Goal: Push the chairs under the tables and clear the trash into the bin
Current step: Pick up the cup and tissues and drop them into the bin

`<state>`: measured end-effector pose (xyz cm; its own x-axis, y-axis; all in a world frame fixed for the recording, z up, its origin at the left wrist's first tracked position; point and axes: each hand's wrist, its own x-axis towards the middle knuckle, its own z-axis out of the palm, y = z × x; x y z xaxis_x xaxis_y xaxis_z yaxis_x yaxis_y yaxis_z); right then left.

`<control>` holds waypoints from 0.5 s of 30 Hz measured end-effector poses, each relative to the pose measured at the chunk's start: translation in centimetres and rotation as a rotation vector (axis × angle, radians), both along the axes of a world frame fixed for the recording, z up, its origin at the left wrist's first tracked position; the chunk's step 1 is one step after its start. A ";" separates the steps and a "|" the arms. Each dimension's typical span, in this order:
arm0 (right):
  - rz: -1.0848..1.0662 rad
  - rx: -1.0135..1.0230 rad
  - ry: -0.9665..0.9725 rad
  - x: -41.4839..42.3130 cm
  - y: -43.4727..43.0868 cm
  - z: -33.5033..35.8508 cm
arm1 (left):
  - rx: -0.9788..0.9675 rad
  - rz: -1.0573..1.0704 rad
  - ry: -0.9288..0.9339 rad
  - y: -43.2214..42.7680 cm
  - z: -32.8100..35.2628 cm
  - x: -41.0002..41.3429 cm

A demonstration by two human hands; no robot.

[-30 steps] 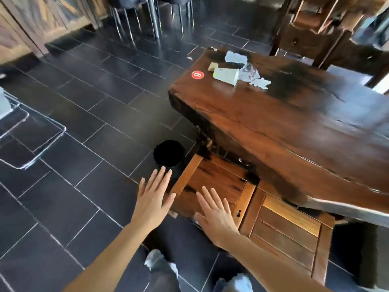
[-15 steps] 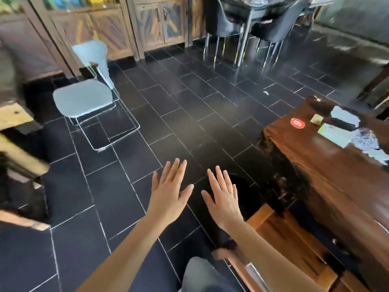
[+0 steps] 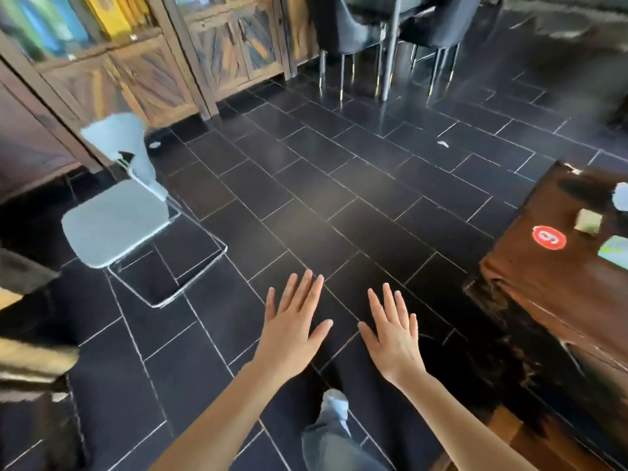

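Observation:
A pale blue chair (image 3: 115,219) on a metal sled frame stands out on the dark tiled floor at the left, away from any table. My left hand (image 3: 292,331) and my right hand (image 3: 390,338) hover flat over the floor, fingers spread, both holding nothing. The dark wooden table (image 3: 540,283) shows at the right edge with a red number sticker (image 3: 548,236) and paper trash (image 3: 588,222) on its corner. Small scraps of trash (image 3: 442,143) lie on the floor further off. A wooden chair (image 3: 523,433) sits under the table at bottom right, mostly hidden.
Wooden cabinets (image 3: 142,73) line the far wall. Black upholstered chairs (image 3: 343,35) stand at a dark table at the back. Another wooden table edge (image 3: 30,362) juts in at the lower left. Another scrap (image 3: 155,144) lies by the cabinet base. My leg (image 3: 333,433) is below.
My view has swung left, away from the wooden table and its tucked-in chair, toward the pale blue chair. Both hands came off the wooden chair and stay flat and spread.

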<state>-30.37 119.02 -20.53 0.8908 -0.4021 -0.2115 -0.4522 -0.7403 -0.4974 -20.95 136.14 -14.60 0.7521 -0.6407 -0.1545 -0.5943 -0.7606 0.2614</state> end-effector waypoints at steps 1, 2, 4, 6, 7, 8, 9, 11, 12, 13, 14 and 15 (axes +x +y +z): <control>-0.023 0.000 -0.014 1.7 -0.6 0.2 | 0.008 -0.017 -0.004 -1.0 0.4 2.2; -0.047 -0.003 -0.024 3.6 -1.6 0.5 | -0.002 -0.038 -0.018 -2.5 0.8 4.6; -0.060 -0.003 -0.026 6.3 -3.0 1.4 | -0.045 -0.042 -0.038 -4.3 1.4 7.6; -0.088 -0.017 -0.024 8.8 -5.0 2.2 | -0.093 -0.040 0.013 -6.9 1.4 10.6; -0.106 -0.028 -0.031 9.8 -6.0 2.5 | -0.111 -0.051 0.036 -8.4 1.1 11.8; -0.133 -0.044 -0.036 10.6 -7.3 2.8 | -0.129 -0.076 0.058 -10.1 0.8 13.0; -0.173 -0.060 -0.038 11.4 -8.8 3.0 | -0.148 -0.115 0.076 -12.0 0.5 14.1; -0.279 -0.087 -0.017 12.9 -12.1 2.9 | -0.166 -0.219 0.091 -16.0 0.0 16.6; -0.338 -0.099 -0.006 13.7 -13.7 2.7 | -0.165 -0.277 0.087 -18.0 -0.2 18.1; -0.399 -0.115 0.004 14.5 -15.3 2.5 | -0.161 -0.335 0.084 -20.1 -0.4 19.7; -0.460 -0.134 0.017 15.2 -16.8 2.3 | -0.159 -0.385 0.081 -22.2 -0.5 21.5; -0.523 -0.143 0.030 15.9 -18.2 2.2 | -0.152 -0.436 0.070 -24.3 -0.7 23.4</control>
